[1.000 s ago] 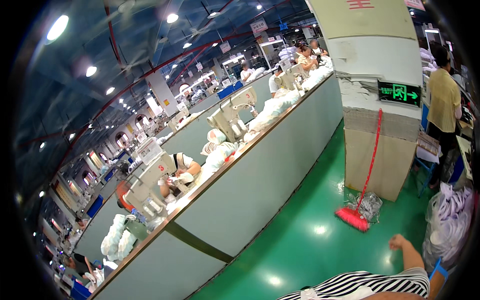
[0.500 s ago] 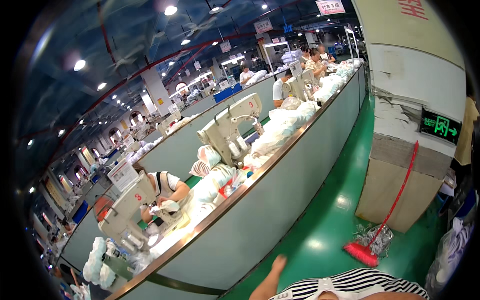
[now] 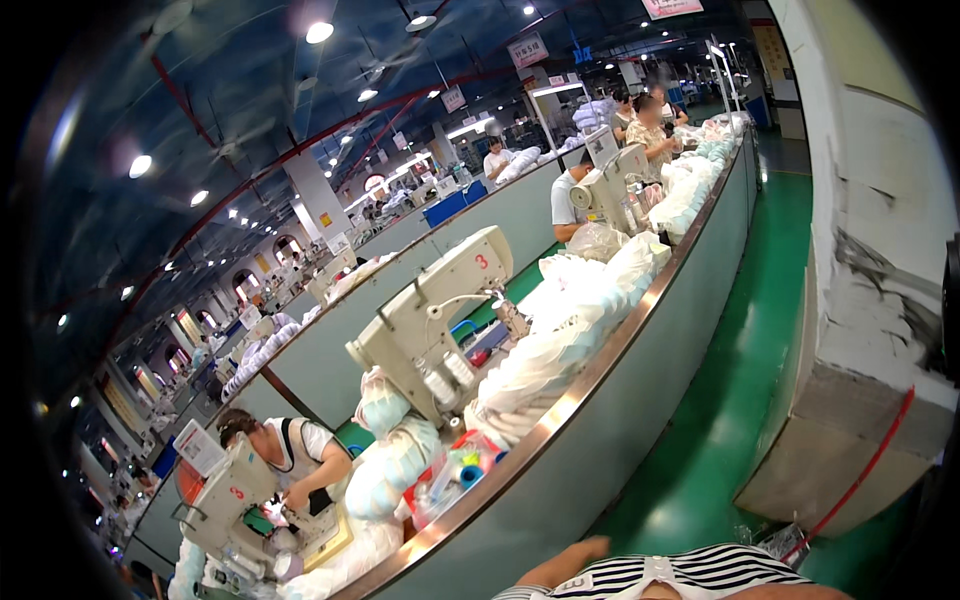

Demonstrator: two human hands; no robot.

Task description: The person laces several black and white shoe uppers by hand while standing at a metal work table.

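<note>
My left hand (image 3: 592, 548) hangs low beside my striped shirt, at the picture's bottom edge. It is blurred, and its fingers cannot be made out. Nothing shows in it. Nearest to it is the grey partition wall (image 3: 640, 430), topped by a brown rail. My right hand is out of view. Past the rail, cream sewing machines (image 3: 440, 310) stand among heaps of white and pale blue fabric pieces (image 3: 385, 475). A red bin (image 3: 415, 500) with small coloured items sits by the rail. At the front machine (image 3: 235, 490), a seated person (image 3: 310, 455) bends over the work.
A green floor aisle (image 3: 700, 470) runs ahead between the partition and a worn, pale pillar (image 3: 850, 440) on the right. A red broom handle (image 3: 865, 480) leans against the pillar. More people (image 3: 650, 130) work farther along the row.
The view has moved forward along the aisle; the pillar is closer and farther right. The exit sign and broom head have left view. My left hand has shifted slightly right and lower.
</note>
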